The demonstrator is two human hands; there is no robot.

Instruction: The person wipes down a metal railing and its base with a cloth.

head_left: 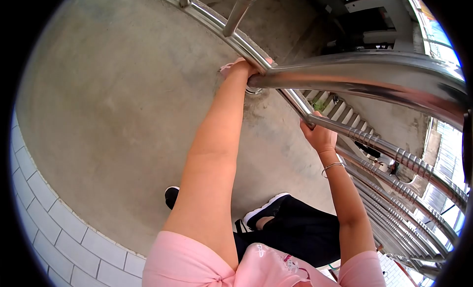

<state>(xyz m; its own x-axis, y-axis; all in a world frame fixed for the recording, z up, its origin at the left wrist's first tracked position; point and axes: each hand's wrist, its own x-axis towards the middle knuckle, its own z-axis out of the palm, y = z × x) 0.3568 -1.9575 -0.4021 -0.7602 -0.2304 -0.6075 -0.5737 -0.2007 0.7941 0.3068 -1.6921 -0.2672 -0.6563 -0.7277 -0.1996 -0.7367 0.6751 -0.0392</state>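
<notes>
My left hand (pixel 241 67) reaches far forward and is closed around the lower bar of a stainless steel railing (pixel 295 103), beside a thick post (pixel 354 75). A small pinkish thing shows at this hand's outer edge; whether it is a cloth or part of the hand I cannot tell. My right hand (pixel 321 135), with thin bangles at its wrist, is wrapped round the same lower bar, nearer to me. Its thumb shows on the near side, while most fingers are hidden behind the metal.
Ridged balusters (pixel 409 159) run along the right. Beyond the railing a concrete staircase (pixel 345 113) lies lower down. Grey concrete floor (pixel 123 104) spreads to the left, edged by a white tiled wall (pixel 64 223). My black shoe (pixel 266 210) is near the railing.
</notes>
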